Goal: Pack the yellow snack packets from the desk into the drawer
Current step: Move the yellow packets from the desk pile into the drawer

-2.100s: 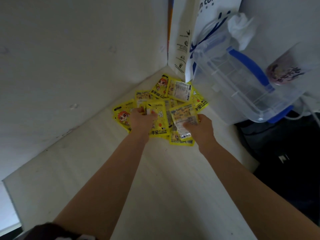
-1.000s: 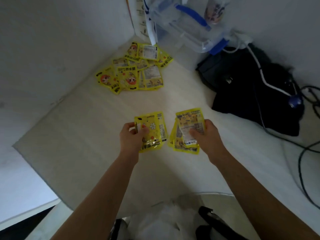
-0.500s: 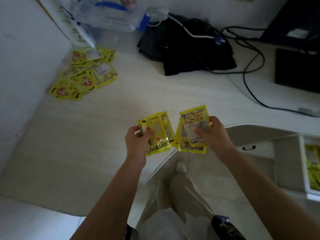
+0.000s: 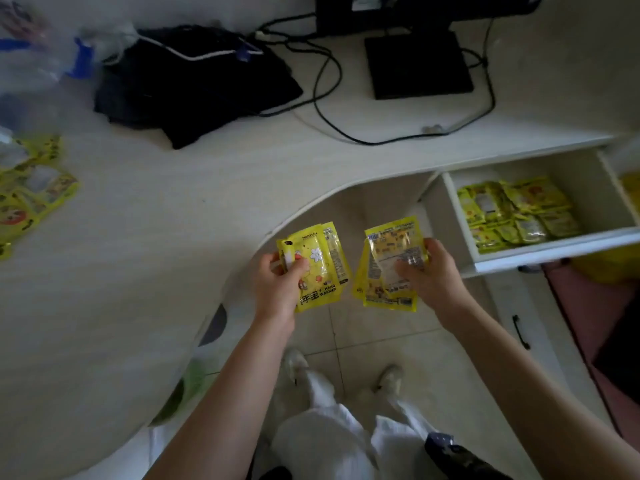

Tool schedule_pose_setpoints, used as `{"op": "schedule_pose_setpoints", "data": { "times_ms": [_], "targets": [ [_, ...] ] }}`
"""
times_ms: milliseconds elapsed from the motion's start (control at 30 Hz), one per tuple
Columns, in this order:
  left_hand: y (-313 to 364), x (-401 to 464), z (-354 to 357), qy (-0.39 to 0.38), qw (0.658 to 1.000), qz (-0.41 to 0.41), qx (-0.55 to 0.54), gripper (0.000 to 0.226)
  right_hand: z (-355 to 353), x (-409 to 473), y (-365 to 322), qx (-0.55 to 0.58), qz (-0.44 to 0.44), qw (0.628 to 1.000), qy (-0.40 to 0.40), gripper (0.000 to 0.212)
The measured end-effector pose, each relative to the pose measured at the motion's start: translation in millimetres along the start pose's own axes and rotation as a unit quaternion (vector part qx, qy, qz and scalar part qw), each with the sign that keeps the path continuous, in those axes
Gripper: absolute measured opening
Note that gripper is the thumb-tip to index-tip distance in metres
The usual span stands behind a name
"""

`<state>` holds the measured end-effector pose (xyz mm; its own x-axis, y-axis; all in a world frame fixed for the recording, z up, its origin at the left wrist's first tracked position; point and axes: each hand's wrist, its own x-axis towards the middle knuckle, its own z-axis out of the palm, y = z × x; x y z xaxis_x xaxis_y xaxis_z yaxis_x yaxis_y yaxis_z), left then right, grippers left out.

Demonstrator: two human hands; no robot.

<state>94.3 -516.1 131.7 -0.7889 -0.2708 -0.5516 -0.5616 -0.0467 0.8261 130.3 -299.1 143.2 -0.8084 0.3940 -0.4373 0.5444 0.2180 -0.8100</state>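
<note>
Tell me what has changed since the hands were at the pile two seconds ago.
Both hands lifted packets off the pile and carried them back and to the right, off the desk edge toward the open drawer. The left hand grips its packets; the right hand grips its stack. Nothing was released. The remaining pile stays on the desk.

We see the far-left plastic box point(image 4: 31, 64) smeared by blur, the loose packets point(image 4: 31, 192) cut by the left edge, and the drawer point(image 4: 540, 252) cropped at right.
</note>
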Motion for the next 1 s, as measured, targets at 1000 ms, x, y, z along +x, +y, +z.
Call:
{"op": "schedule_pose_setpoints", "data": {
  "times_ms": [1000],
  "targets": [
    [-18, 19, 368, -0.098, 0.988, -0.060, 0.100, 0.030, -260, 201, 74, 0.034, 0.099, 0.992, 0.071, 0.032]
  ]
}}
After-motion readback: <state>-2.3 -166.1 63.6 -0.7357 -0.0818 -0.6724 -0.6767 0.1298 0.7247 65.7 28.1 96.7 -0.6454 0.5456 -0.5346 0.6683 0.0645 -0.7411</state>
